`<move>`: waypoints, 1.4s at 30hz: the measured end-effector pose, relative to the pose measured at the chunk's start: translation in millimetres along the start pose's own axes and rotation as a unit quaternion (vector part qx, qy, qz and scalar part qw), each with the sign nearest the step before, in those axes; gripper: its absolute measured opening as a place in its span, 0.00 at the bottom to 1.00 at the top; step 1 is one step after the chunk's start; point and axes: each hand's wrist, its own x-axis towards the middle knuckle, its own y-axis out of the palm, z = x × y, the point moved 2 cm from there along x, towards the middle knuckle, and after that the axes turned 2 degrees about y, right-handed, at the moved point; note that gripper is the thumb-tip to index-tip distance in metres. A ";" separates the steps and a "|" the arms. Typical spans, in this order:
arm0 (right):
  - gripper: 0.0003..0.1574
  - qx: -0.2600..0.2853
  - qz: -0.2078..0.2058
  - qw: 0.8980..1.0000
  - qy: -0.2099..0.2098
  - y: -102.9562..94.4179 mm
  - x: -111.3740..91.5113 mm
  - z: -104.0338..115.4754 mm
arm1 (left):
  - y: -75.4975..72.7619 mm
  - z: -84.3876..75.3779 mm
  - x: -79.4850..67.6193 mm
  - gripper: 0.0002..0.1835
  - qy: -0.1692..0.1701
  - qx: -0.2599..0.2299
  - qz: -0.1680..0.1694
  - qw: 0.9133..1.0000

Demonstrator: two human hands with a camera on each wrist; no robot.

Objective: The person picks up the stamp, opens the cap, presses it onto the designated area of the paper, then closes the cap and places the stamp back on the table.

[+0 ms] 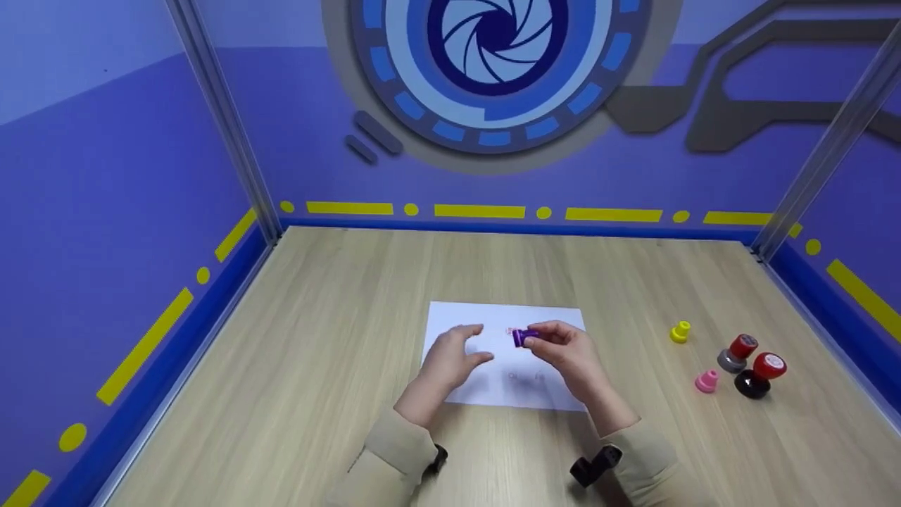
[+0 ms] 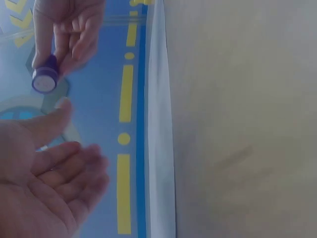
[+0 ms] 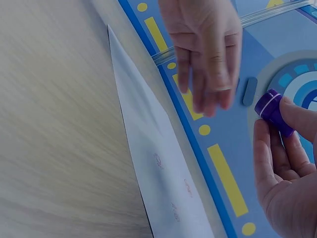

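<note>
My right hand (image 1: 569, 353) pinches a small purple stamp (image 1: 522, 338) between thumb and fingers, held up over a white sheet of paper (image 1: 503, 394). In the left wrist view the pale round end of the stamp (image 2: 45, 83) faces the camera. A white line rings the stamp (image 3: 270, 106) in the right wrist view. My left hand (image 1: 452, 355) hovers over the paper's left part with relaxed, spread fingers and holds nothing. Faint reddish marks (image 3: 188, 188) show on the paper.
To the right on the wooden table (image 1: 338, 310) stand a yellow stamp (image 1: 680, 332), a pink stamp (image 1: 707, 381), a red and grey stamp (image 1: 738, 353) and a red and black stamp (image 1: 760, 375). Blue-purple walls (image 1: 281, 127) enclose the table at the back and sides.
</note>
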 end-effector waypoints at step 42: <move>0.32 -0.344 -0.190 0.915 0.086 -173.7 -24.4 51.5 | 1.7 14.5 -6.4 0.42 -0.098 0.237 0.180 0.950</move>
